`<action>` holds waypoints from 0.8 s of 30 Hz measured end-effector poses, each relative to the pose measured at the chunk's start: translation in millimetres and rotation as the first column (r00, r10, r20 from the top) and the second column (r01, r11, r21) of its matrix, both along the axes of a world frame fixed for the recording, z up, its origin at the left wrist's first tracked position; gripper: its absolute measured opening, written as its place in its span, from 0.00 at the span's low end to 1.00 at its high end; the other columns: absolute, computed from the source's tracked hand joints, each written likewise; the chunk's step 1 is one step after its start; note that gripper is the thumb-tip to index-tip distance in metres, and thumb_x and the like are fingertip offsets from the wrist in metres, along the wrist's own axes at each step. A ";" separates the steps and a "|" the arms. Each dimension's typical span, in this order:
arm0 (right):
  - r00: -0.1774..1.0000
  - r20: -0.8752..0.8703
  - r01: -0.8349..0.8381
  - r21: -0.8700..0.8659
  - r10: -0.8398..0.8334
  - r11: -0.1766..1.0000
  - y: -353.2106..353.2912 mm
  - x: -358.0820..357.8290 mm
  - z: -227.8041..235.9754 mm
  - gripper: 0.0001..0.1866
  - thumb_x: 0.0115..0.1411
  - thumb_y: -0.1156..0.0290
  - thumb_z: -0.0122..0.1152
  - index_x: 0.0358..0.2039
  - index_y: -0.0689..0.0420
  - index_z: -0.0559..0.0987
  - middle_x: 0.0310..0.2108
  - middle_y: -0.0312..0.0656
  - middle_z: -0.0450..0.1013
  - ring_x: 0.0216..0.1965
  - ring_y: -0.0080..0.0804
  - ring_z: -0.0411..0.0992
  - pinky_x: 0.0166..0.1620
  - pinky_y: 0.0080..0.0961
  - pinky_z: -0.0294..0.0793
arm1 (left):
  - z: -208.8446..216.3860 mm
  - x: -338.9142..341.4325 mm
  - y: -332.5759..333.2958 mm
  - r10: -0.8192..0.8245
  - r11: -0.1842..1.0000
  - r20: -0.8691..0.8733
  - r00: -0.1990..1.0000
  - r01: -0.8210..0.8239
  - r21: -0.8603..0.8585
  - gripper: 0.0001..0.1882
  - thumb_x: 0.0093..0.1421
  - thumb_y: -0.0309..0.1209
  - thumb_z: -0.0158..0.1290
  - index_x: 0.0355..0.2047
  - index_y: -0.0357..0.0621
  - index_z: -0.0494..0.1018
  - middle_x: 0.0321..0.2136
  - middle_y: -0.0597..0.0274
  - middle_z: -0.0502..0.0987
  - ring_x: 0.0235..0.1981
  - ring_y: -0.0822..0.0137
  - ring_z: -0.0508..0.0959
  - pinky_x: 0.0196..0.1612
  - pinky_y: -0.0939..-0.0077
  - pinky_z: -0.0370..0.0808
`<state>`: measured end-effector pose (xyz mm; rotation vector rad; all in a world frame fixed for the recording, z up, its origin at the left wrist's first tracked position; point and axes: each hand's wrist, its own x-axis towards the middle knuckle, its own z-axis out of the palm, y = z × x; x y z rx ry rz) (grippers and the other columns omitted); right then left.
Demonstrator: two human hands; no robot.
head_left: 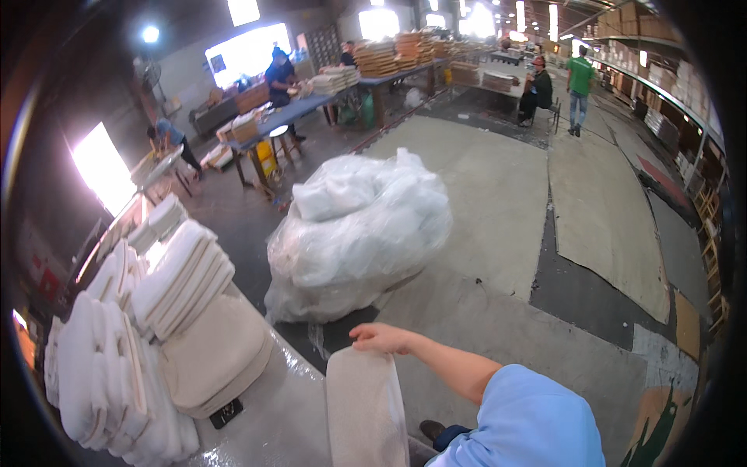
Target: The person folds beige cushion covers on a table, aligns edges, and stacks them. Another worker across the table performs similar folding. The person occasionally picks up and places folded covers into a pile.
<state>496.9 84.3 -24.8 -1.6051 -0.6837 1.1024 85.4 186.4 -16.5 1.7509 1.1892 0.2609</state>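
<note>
My right hand point(379, 338) reaches in from the lower right, out of a light-blue sleeve. Its fingers are bent over the top end of a long cream fabric cushion pad point(364, 405), gripping that edge. The pad stands at the edge of a table with a shiny, plastic-like top point(268, 416); its lower end is cut off by the frame. My left hand is out of view. Left of the pad, rounded beige cushion pads point(214, 354) lie stacked on the table. White folded padded pieces point(183, 280) are piled above and beside them. A small black object point(226, 413) lies by the stack.
Beyond the table, a large clear plastic bag point(358, 233) stuffed with white material sits on the floor. Farther back are a blue-topped worktable point(292, 114), a white stool point(278, 132) and stacked pads. Several people work there; a person in green point(580, 82) stands far right.
</note>
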 end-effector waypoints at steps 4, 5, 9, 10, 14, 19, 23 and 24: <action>0.991 0.015 -0.129 -0.223 0.136 0.966 -27.0 -32.7 10.2 0.37 0.73 0.42 0.52 0.73 0.54 0.68 0.67 0.49 0.70 0.68 0.42 0.67 0.67 0.40 0.69 | 18.9 13.5 -22.8 -0.026 1.000 0.013 1.000 0.026 0.014 0.23 0.75 0.47 0.52 0.48 0.36 0.78 0.41 0.56 0.83 0.42 0.58 0.80 0.49 0.62 0.77; 0.985 0.044 -0.151 -0.242 0.167 0.958 -30.7 -47.6 18.2 0.38 0.74 0.39 0.48 0.73 0.54 0.68 0.68 0.49 0.69 0.69 0.43 0.67 0.67 0.41 0.69 | 23.8 11.9 -28.0 -0.020 1.000 0.009 1.000 0.020 0.023 0.23 0.75 0.47 0.52 0.48 0.36 0.78 0.41 0.56 0.83 0.43 0.58 0.80 0.50 0.62 0.77; 0.999 0.048 0.002 -0.155 0.005 0.988 -45.1 -87.9 32.7 0.36 0.76 0.36 0.42 0.62 0.56 0.75 0.59 0.45 0.75 0.58 0.39 0.72 0.60 0.37 0.71 | 29.0 10.8 -45.7 -0.062 0.998 0.004 0.998 0.062 0.004 0.23 0.74 0.47 0.53 0.49 0.36 0.79 0.42 0.56 0.83 0.44 0.59 0.80 0.51 0.63 0.77; 0.995 -0.054 0.082 -0.077 -0.087 0.994 -45.9 -107.2 40.6 0.34 0.77 0.37 0.41 0.53 0.57 0.78 0.48 0.39 0.77 0.51 0.32 0.72 0.57 0.32 0.70 | 29.8 3.9 -47.6 -0.052 0.999 -0.001 0.999 0.052 0.004 0.23 0.74 0.47 0.53 0.49 0.36 0.79 0.43 0.55 0.83 0.45 0.59 0.80 0.52 0.63 0.76; 0.900 -0.275 0.405 0.238 -0.339 0.883 -52.6 -169.8 15.3 0.34 0.76 0.38 0.42 0.42 0.58 0.82 0.43 0.38 0.80 0.46 0.31 0.74 0.54 0.30 0.69 | 28.3 -13.3 -53.4 -0.062 0.998 0.006 0.998 0.062 -0.010 0.23 0.74 0.47 0.54 0.50 0.36 0.80 0.44 0.55 0.84 0.46 0.60 0.81 0.53 0.64 0.76; 0.891 -0.265 0.423 0.187 -0.369 0.886 -99.1 -203.0 -86.0 0.22 0.74 0.53 0.47 0.41 0.57 0.83 0.43 0.36 0.81 0.45 0.29 0.73 0.53 0.28 0.69 | 13.0 -24.5 -60.2 -0.111 0.991 0.055 0.992 0.115 -0.071 0.23 0.73 0.47 0.55 0.51 0.37 0.80 0.45 0.54 0.84 0.48 0.61 0.81 0.56 0.64 0.76; 0.883 -0.424 0.288 0.148 -0.202 0.946 -115.2 -191.1 -89.6 0.16 0.69 0.59 0.50 0.40 0.51 0.85 0.47 0.33 0.80 0.50 0.26 0.73 0.56 0.27 0.68 | 2.7 -53.5 -60.0 -0.065 0.990 0.080 0.995 0.074 -0.118 0.23 0.72 0.47 0.56 0.52 0.37 0.81 0.47 0.54 0.84 0.50 0.62 0.81 0.57 0.65 0.75; 0.889 -0.437 0.228 0.156 -0.139 0.961 -111.0 -191.3 -83.7 0.15 0.68 0.59 0.52 0.40 0.50 0.85 0.49 0.33 0.79 0.51 0.25 0.72 0.57 0.27 0.68 | 1.4 -66.5 -59.4 -0.031 0.992 0.086 0.996 0.041 -0.117 0.24 0.72 0.47 0.56 0.52 0.37 0.81 0.47 0.53 0.84 0.51 0.62 0.81 0.58 0.65 0.75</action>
